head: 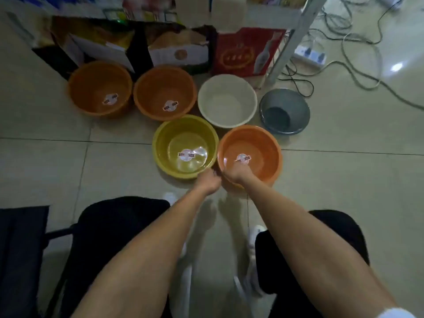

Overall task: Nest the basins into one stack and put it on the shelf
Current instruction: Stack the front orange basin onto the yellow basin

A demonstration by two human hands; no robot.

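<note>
Several plastic basins stand open side up on the tiled floor. In the back row are two orange basins, a white basin and a small grey basin. In front sit a yellow basin and a lighter orange basin. My left hand grips the near rim of the yellow basin. My right hand grips the near rim of the lighter orange basin. The two hands are almost touching. A white shelf leg rises at the back right.
Open cardboard boxes and a red box line the floor behind the basins. A power strip and loose cables lie at the back right. My knees in dark trousers and white shoes are below, with a dark chair at the left.
</note>
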